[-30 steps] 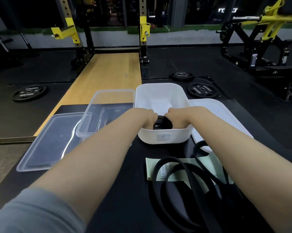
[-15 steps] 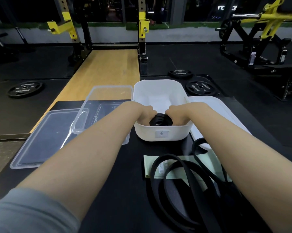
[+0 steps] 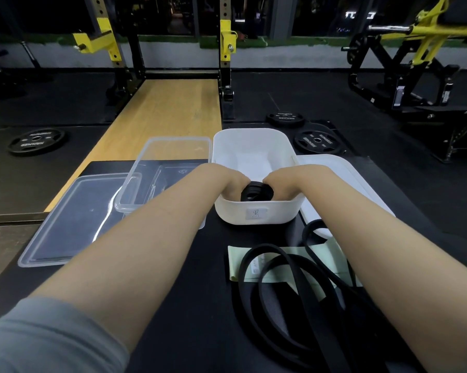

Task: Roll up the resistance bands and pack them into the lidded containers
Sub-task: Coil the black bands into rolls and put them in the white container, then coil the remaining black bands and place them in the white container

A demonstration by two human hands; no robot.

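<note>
Centre frame: I have both hands down inside the white box (image 3: 256, 214). Left hand (image 3: 233, 185) and right hand (image 3: 279, 184) press on either side of the rolled band (image 3: 256, 193), each grip closed on it; fingers are hidden below the rim. The roll sits at the box's near end, against the near wall. The far half of the box is bare white floor, so there is room behind the roll.

Right of the box, its white lid (image 3: 342, 181) lies flat on the counter (image 3: 189, 292), touching the box's right side.

Left of the box, the clear tub (image 3: 162, 168) stands open, just beside the box's left wall, nothing visible in it. Its clear lid (image 3: 73, 219) lies at left frame, its far right corner under the tub's near edge.

Lower right: loose black bands (image 3: 286, 305) lie in loops over a flat green band (image 3: 270, 262), near the box's front edge but apart from it. My right forearm crosses above them. Lower centre of the counter is bare.
</note>
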